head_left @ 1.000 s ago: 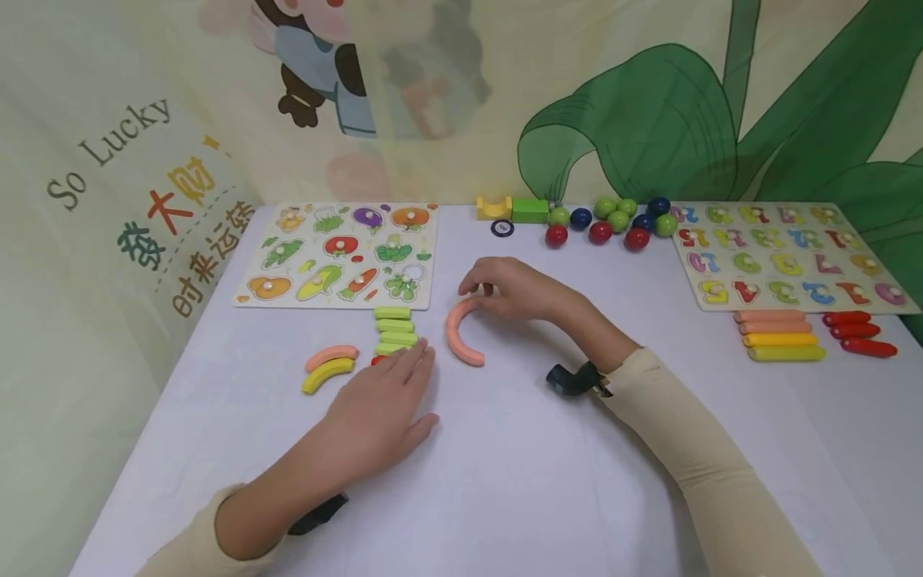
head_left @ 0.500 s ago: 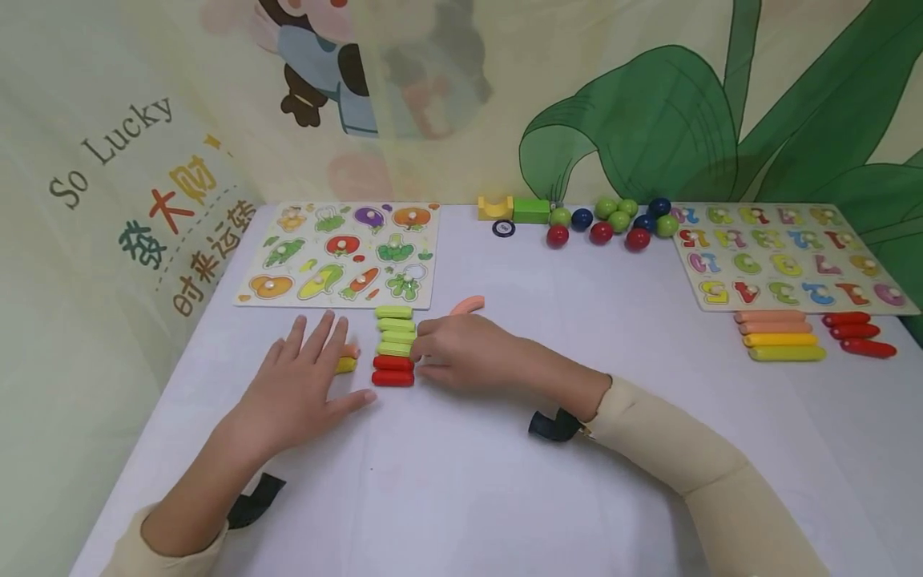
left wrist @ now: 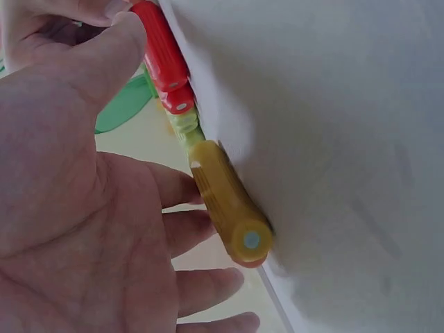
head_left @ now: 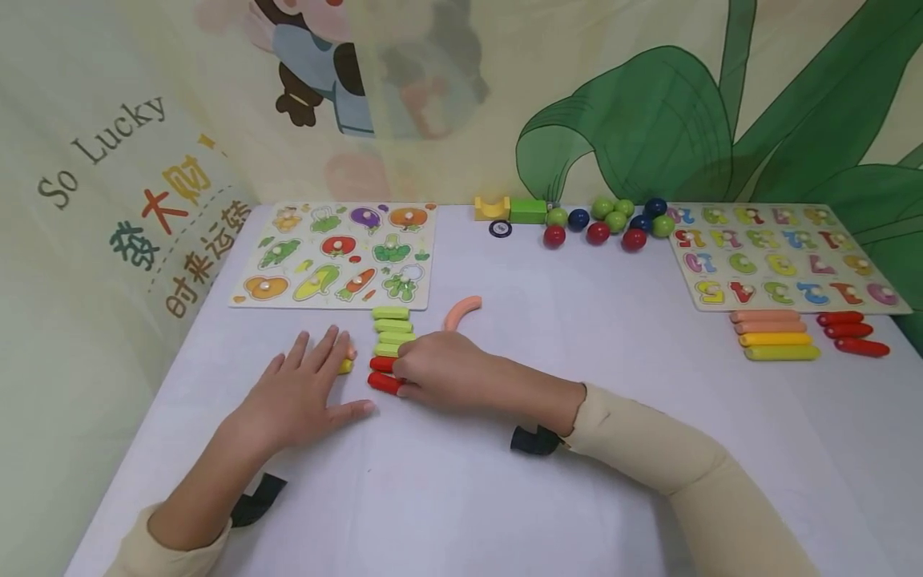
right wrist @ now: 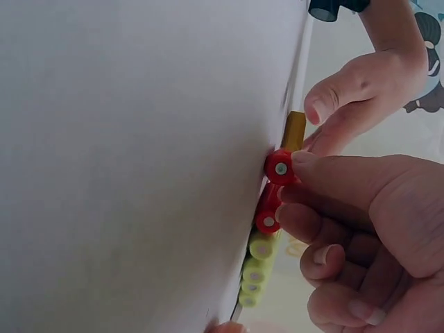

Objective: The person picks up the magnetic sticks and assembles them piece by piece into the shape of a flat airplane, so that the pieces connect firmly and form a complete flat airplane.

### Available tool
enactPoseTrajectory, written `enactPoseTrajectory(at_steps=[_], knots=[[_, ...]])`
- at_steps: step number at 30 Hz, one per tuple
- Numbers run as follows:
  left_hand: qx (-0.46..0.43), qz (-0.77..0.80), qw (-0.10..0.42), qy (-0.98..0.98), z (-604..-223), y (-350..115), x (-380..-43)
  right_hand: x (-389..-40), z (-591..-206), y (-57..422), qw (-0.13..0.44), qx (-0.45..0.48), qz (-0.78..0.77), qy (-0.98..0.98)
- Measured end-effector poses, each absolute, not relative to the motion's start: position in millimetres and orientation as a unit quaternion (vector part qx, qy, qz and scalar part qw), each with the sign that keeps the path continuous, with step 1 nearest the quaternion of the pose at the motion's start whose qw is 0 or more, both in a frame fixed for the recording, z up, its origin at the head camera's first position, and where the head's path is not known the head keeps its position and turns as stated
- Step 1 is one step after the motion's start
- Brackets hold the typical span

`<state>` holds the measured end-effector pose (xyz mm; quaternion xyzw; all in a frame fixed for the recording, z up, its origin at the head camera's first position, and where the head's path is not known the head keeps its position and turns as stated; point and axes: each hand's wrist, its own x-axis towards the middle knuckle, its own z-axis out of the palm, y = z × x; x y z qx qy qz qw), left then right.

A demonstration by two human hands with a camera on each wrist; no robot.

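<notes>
My right hand (head_left: 449, 370) pinches the nearer red toy stick (right wrist: 281, 168), which has a silver disc in its end. Thumb and index finger lie at its right end, and the stick tilts slightly apart from the other red stick (right wrist: 268, 220). Beyond these, several light-green sticks (head_left: 392, 325) lie in a column. My left hand (head_left: 292, 393) lies with fingers spread over a curved yellow stick (left wrist: 225, 198) and a curved pink stick (head_left: 351, 351), mostly hidden in the head view. Behind my right hand is another curved pink stick (head_left: 464, 310), partly covered.
A vegetable puzzle board (head_left: 332, 252) lies at back left, a number puzzle board (head_left: 786, 256) at back right. Between them are coloured balls (head_left: 598, 233), a green block (head_left: 528, 211) and a yellow block (head_left: 492, 209). Straight sticks (head_left: 775, 339) lie at right.
My left hand moved left, from the green sticks to over the curved pair. My right hand left the pink arc, came nearer to the red sticks, and the nearer red one shifted and tilted.
</notes>
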<state>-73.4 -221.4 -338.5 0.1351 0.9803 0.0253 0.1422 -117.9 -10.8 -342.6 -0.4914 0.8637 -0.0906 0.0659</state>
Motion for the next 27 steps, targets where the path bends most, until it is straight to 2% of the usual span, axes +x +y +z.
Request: enactPoseTrajectory(at_steps=[12,19,27], knots=[[0.141,0.025,0.154,0.978,-341.8,-220.8,-72.5,-112.4,-340.8,-26.9,0.079,-0.461,-0.02,0.884],[0.136,0.02,0.156,0.978,-341.0,-219.5,-73.2,-109.7,-339.8,-10.4,0.098,-0.45,-0.025,0.887],[0.137,0.018,0.16,0.977,-345.1,-219.3,-73.8,-106.6,-325.6,46.2,0.196,-0.376,-0.021,0.906]])
